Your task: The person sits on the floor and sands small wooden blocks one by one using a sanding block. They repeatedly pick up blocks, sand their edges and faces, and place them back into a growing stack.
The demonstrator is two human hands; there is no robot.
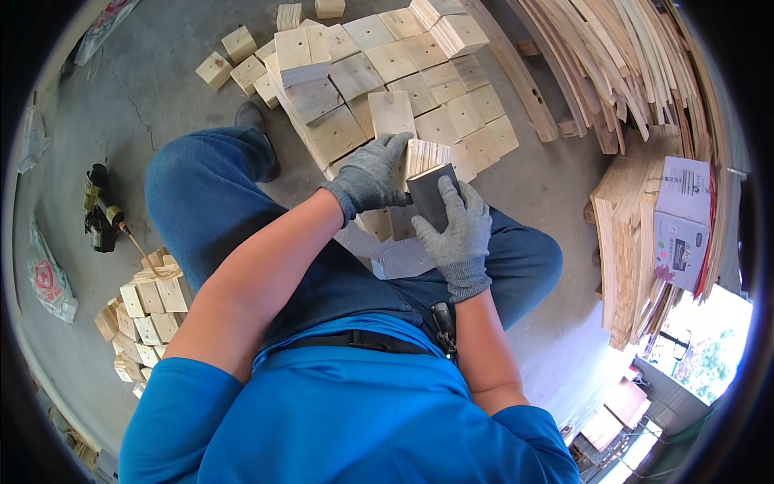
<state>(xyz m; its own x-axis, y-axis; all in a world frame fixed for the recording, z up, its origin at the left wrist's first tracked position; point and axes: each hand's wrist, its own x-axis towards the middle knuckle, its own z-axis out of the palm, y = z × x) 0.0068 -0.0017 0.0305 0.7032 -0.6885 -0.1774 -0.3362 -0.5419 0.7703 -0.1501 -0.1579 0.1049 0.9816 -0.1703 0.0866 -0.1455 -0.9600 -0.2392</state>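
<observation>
A white carton (682,218) bears dark print; the gloved left hand (371,173) grips a layered wooden block (426,156), its near edge against the dark rectangular pad (430,196) clasped in the gloved right hand (459,232)

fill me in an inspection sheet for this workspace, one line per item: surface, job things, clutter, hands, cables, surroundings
surface: grey floor, with a crack toward the upper left
job things: a wooden block in hand, a dark flat-faced block against it; close-set wooden blocks ahead
clutter: a pile of blocks at lower left, a plastic bag, dark gear of unclear kind
hands: both gloved in grey; left hand grips the wooden block, right hand the dark block
cables: nothing seen
surroundings: stacked planks and a printed carton at right, a bright opening at lower right
</observation>
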